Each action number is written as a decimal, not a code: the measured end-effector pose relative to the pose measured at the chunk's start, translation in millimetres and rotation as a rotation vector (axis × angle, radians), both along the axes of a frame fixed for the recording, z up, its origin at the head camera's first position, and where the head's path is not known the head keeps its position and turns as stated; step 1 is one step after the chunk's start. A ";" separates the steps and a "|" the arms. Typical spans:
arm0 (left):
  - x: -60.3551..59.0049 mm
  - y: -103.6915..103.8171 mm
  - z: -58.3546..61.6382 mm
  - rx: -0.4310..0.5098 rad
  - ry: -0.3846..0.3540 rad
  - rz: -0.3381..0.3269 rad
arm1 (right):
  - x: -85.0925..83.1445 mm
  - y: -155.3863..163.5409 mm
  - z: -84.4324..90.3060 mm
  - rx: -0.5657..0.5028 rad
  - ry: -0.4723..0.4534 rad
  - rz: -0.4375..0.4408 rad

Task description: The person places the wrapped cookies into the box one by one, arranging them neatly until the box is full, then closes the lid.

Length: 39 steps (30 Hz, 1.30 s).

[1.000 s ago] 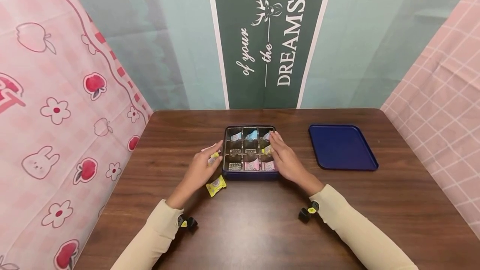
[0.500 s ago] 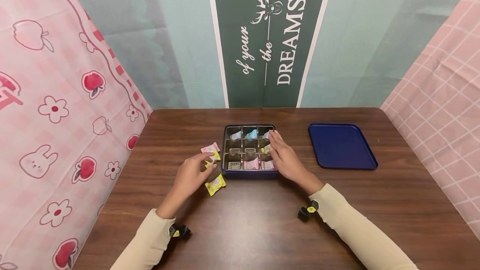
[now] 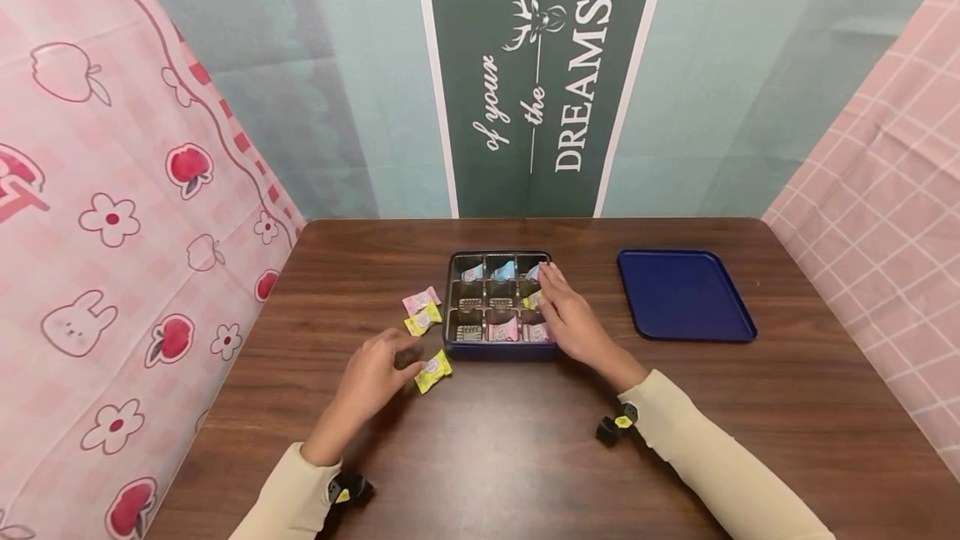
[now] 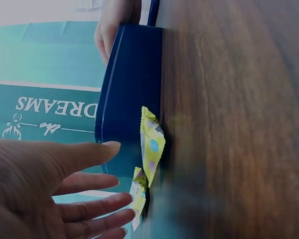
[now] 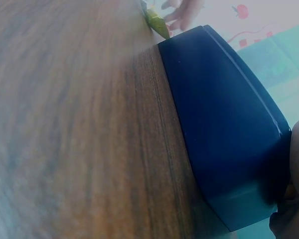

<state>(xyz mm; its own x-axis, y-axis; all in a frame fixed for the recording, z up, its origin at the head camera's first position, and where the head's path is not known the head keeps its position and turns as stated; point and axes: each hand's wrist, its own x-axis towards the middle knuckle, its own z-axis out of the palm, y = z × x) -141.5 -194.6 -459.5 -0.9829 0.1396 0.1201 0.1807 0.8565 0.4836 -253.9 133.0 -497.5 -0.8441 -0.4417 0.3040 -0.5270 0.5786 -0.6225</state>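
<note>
My left hand (image 3: pixel 372 375) hovers with spread, slightly bent fingers just left of a yellow-wrapped candy (image 3: pixel 432 372) near the box's front left corner. In the left wrist view the fingertips are close to yellow wrapped candies, with a gap between thumb and fingers. A dark blue box (image 3: pixel 501 352) with a divided clear tray holds several wrapped candies, among them a blue one (image 3: pixel 502 271) and a pink one (image 3: pixel 502 330). Along the box's right side rests my right hand (image 3: pixel 573 323), its fingers nearly straight over the edge and partly covering the right-hand compartments.
Left of the box lie another yellow candy (image 3: pixel 423 320) and a pink candy (image 3: pixel 421 300), touching or overlapping. A flat dark blue lid (image 3: pixel 686 294) lies on the wooden table (image 3: pixel 495 457) to the right. Printed cloths hang behind and at both sides.
My left hand has drawn back from the box's left side, toward me, away from the upper candies and down to the nearest yellow candy. The right hand stays put.
</note>
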 end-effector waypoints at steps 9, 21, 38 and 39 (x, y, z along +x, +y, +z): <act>9.7 3.0 -7.8 -0.033 0.007 -0.040 | 0.0 0.8 0.3 0.000 -0.002 0.003; 7.0 10.7 -11.5 -0.087 0.025 -0.071 | -0.6 2.0 -0.7 -0.004 0.003 0.007; 1.3 22.2 -11.5 -0.134 0.031 -0.098 | -2.3 1.1 -1.9 0.008 0.010 0.004; 1.5 22.5 -11.5 -0.136 0.032 -0.099 | -2.3 1.1 -2.1 0.009 0.010 0.004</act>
